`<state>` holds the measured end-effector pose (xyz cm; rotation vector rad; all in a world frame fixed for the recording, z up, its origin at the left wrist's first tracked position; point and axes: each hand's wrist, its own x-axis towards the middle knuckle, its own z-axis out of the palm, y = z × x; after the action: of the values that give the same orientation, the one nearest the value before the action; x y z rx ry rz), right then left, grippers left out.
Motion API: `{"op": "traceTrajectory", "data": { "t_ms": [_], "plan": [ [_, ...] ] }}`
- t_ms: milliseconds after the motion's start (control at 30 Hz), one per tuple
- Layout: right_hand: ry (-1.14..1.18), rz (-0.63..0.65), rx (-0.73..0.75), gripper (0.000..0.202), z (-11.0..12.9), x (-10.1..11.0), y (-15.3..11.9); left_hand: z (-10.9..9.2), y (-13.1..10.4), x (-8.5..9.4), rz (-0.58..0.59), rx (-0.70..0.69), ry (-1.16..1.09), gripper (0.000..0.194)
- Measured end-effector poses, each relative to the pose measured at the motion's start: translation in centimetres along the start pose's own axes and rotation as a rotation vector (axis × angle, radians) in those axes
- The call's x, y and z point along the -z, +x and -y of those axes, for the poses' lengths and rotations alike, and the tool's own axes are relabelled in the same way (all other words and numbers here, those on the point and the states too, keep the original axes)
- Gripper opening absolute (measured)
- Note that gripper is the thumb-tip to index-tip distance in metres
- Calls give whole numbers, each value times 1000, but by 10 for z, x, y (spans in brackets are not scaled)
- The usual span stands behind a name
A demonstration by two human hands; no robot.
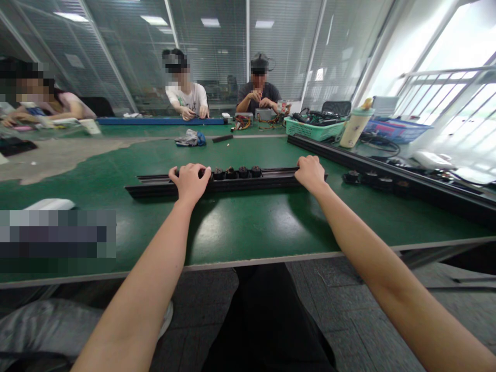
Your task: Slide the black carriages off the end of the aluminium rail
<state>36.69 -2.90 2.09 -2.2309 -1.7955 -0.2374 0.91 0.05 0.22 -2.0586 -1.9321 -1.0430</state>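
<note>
A long black rail (236, 185) with a channel along its top lies crosswise on the green table before me. Several round black parts (243, 172) sit in a row in the channel. My left hand (189, 182) is curled over the rail left of its middle, thumb beside the row; its fingers partly cover one or more round parts. Around the rail's right end my right hand (310, 173) is closed, its fingertips hidden behind the far side. More round black parts (371, 179) stand on the table to the right of that hand.
A longer black rail (372, 170) runs slantwise along the right. Behind it are a green basket (315, 129) of cables, a yellow tumbler (354, 126) and a blue basket (403, 132). A grey-blue cloth (190, 138) lies farther back. Co-workers sit across the table and at left.
</note>
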Motion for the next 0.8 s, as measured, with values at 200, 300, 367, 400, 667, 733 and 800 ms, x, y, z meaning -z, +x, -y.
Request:
{"op": "traceTrajectory", "data": {
  "t_ms": [200,300,367,400,667,733,800],
  "plan": [
    [-3,-9,3,43,-1,-1,1,-2,-1,2,8,3,-1,32],
    [-5,-2,4,44,-1,0,0,0,0,0,1,-1,6,31],
    [-2,3,-1,45,0,2,-1,1,0,-1,-5,-4,9,32],
    [0,6,-3,45,0,3,-1,2,0,-2,-7,-6,10,32],
    [-9,24,-12,43,0,3,-1,2,0,-2,-8,-5,15,33],
    [-8,24,-12,44,-1,3,-1,1,0,-2,-7,-5,16,32],
    [-7,22,-18,44,-2,2,0,1,0,-1,-6,-5,13,32]
  ]
}}
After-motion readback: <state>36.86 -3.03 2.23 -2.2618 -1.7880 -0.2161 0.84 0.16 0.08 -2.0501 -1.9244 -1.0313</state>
